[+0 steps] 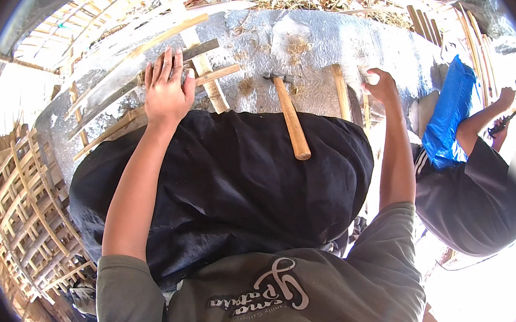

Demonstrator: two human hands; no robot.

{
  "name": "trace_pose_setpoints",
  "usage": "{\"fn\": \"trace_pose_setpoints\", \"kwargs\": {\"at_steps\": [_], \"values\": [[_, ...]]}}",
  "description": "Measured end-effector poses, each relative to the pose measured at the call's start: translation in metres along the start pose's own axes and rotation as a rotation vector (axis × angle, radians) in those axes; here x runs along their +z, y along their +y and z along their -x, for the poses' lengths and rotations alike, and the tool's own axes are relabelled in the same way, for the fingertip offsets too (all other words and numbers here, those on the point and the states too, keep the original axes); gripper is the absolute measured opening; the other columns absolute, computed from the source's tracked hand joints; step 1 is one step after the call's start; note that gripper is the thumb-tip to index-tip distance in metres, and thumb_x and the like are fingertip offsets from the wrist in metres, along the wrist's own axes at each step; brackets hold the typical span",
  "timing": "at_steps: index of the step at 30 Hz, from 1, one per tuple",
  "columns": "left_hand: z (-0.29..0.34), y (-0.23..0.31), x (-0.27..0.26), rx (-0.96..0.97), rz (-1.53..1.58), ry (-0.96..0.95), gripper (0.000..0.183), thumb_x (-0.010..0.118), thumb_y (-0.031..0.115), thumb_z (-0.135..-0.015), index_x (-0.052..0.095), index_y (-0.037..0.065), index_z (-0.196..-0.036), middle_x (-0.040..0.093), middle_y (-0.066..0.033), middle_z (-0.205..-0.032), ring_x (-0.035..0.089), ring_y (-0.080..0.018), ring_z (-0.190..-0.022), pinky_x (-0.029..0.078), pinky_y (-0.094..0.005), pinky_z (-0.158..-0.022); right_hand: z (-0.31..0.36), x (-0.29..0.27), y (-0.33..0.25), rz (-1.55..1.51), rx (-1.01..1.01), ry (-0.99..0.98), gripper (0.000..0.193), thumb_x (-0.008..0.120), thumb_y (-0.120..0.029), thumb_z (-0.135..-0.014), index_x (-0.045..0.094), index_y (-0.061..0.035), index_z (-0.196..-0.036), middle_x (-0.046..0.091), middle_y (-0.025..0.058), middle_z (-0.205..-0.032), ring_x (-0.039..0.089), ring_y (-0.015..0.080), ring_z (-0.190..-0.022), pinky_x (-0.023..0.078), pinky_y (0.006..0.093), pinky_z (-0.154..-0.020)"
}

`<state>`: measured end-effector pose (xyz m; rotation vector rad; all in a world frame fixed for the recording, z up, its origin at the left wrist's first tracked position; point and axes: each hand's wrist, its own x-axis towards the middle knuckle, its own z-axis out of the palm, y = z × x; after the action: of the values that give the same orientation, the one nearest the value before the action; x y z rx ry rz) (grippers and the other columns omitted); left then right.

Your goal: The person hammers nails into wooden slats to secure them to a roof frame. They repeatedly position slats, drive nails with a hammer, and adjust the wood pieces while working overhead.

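My left hand (167, 89) lies flat, fingers stretched out, on a frame of crossed wooden strips (207, 80). The frame rests on a grey, silvery ground sheet (259, 38) before my knees. My right hand (382, 89) is at the sheet's right side, thumb and forefinger curled towards each other. Glare hides what they hold, if anything. Between my hands lies a hammer (291, 120), its dark metal head on the sheet and its wooden handle over the dark cloth (251, 166) on my lap. A flat wooden piece (341, 91) lies left of my right hand.
At the right sits another person in dark clothing (475, 198), a dark tool (502, 124) in one hand. A blue plastic bag (449, 116) stands between us. A woven bamboo lattice (27, 202) is at the lower left. Shavings (327, 4) and bamboo strips lie along the far edge.
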<state>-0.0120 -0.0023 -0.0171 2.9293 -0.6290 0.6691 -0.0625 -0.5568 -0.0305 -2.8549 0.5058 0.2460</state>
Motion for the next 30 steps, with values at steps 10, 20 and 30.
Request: {"fn": "trace_pose_setpoints", "kwargs": {"at_steps": [10, 20, 30], "values": [[0.0, -0.001, 0.001, -0.001, -0.012, -0.012, 0.053, 0.052, 0.034, -0.098, 0.058, 0.002, -0.14, 0.054, -0.0176, -0.146, 0.051, -0.0336, -0.134, 0.034, -0.0515, -0.117, -0.008, 0.002, -0.003, 0.092, 0.002, -0.047, 0.045, 0.073, -0.021, -0.076, 0.071, -0.0154, -0.121, 0.064, 0.0205, -0.13, 0.052, 0.0366, -0.131, 0.044, 0.0448, -0.109], [0.0, 0.001, -0.002, -0.01, -0.015, -0.013, 0.052, 0.052, 0.033, -0.098, 0.058, 0.002, -0.139, 0.054, -0.0171, -0.147, 0.051, -0.0327, -0.135, 0.033, -0.051, -0.118, 0.001, 0.01, -0.035, 0.251, 0.193, 0.214, 0.026, 0.084, -0.033, -0.08, 0.076, -0.0302, -0.105, 0.041, 0.0079, -0.154, 0.028, 0.0337, -0.148, 0.04, 0.0625, -0.108], [-0.001, 0.0, 0.001, 0.004, -0.014, 0.003, 0.051, 0.053, 0.033, -0.098, 0.059, 0.002, -0.139, 0.055, -0.0177, -0.145, 0.053, -0.0333, -0.133, 0.034, -0.0514, -0.117, -0.007, 0.017, -0.05, 0.32, 0.218, 0.169, 0.018, 0.078, -0.028, -0.084, 0.077, -0.0257, -0.102, 0.039, 0.0091, -0.155, 0.025, 0.0349, -0.148, 0.03, 0.0641, -0.114]]}}
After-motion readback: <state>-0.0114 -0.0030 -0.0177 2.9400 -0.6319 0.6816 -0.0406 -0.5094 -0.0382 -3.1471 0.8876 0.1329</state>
